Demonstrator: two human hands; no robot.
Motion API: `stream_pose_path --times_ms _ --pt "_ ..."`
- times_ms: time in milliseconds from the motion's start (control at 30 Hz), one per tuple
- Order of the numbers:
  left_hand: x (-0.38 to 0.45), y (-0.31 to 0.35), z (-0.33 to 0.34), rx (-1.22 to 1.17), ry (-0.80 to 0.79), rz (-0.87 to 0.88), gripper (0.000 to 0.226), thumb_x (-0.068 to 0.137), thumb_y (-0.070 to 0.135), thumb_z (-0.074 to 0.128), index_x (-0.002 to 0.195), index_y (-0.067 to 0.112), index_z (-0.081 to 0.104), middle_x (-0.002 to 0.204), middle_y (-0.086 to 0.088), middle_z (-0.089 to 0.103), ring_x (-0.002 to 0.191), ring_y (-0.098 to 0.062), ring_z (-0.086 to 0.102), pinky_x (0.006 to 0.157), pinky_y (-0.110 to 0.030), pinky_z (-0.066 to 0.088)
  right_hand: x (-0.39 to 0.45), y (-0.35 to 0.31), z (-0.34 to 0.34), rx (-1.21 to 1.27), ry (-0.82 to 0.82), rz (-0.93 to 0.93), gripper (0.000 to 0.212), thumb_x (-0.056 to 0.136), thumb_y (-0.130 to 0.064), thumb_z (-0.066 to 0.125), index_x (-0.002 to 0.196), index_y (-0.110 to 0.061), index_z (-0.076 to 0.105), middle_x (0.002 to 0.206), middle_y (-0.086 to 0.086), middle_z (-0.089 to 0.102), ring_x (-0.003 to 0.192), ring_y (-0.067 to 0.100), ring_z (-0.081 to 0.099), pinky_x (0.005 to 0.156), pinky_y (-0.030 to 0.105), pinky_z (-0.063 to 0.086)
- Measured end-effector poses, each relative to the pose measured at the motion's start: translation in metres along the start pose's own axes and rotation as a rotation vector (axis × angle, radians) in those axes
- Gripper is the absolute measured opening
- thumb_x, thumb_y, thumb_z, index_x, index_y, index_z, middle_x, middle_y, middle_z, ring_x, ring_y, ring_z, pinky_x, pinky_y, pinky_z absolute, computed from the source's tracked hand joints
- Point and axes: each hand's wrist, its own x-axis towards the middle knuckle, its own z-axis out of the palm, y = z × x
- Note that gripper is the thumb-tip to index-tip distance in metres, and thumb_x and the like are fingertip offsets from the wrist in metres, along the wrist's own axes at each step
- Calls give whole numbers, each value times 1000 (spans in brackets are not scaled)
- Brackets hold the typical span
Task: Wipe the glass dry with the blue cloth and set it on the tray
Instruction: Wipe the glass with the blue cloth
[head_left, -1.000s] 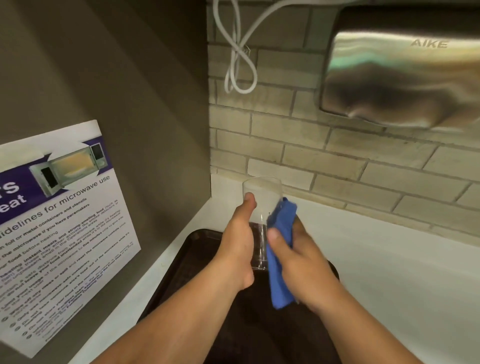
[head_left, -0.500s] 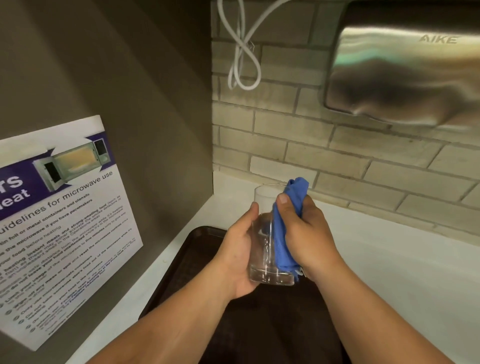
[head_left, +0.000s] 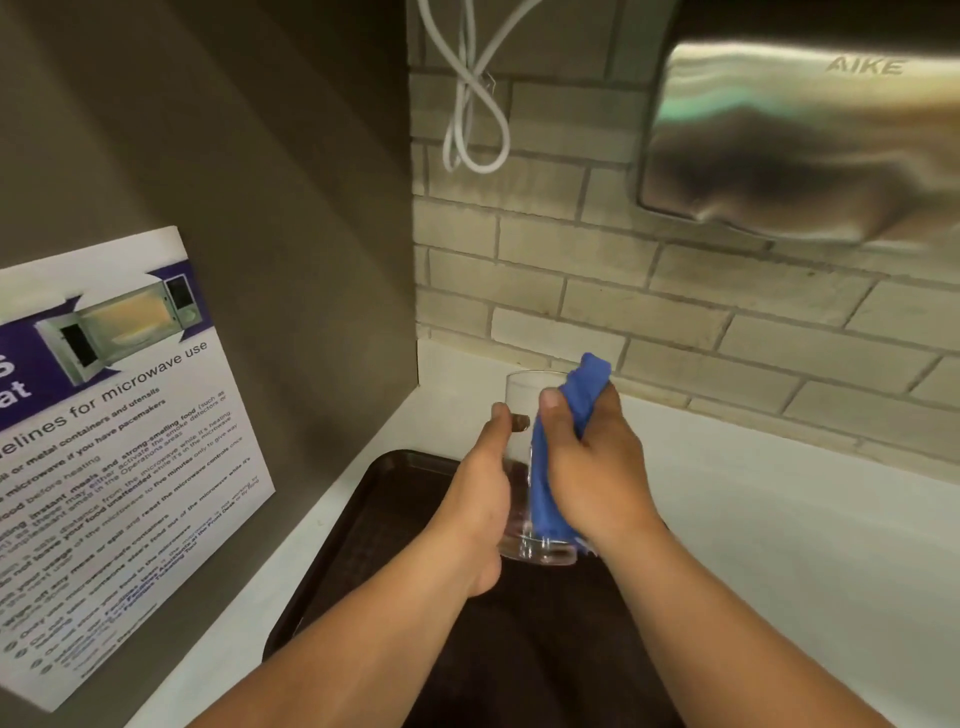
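A clear drinking glass (head_left: 524, 395) is held upright above the dark brown tray (head_left: 384, 499). My left hand (head_left: 483, 499) grips its left side, thumb up near the rim. My right hand (head_left: 592, 467) presses the blue cloth (head_left: 589, 382) against the glass's right side, with the cloth running from above the rim down to the base. The glass's thick base shows below both hands. Much of the glass wall is hidden by my fingers and the cloth.
The tray lies on a white counter (head_left: 779, 545) in a corner. A brick wall (head_left: 571, 270) rises behind, with a steel hand dryer (head_left: 810, 145) and a looped white cable (head_left: 467, 119). A microwave guidelines poster (head_left: 114, 431) hangs on the grey left panel.
My right hand has slid up the glass's side with the cloth, from the lower half to near the rim. The glass has come a little lower and nearer; my left hand keeps its grip.
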Motion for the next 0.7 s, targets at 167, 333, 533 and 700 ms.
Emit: stream_pose_path --times_ms 167,333,533,700 --pt "-2 2 -2 -44 -8 47 46 100 63 53 122 27 73 96 -9 86 85 -27 83 79 -43 61 3 6 -11 125 -33 99 26 102 -50 43 101 -30 60 84 -5 76 81 10 74 72 25 55" --pt "3 9 -5 -75 38 81 49 99 67 52 120 29 75 94 -8 84 84 -24 81 71 -37 63 -31 19 -5 -9 -264 -49 41 101 -43 51 139 -48 35 114 -22 63 102 -12 64 81 5 50" --pt "-1 -7 4 28 18 165 37 108 52 45 125 31 72 120 -6 81 109 -20 78 100 -45 59 -9 -9 -4 35 9 -56 24 100 -46 52 122 -37 54 98 -8 68 86 3 69 85 30 57" --pt "1 4 2 -81 49 149 38 99 60 56 109 33 81 101 -9 85 91 -27 83 85 -46 63 -6 -3 -11 65 -92 54 34 103 -49 43 107 -22 63 93 6 75 86 22 74 76 32 59"
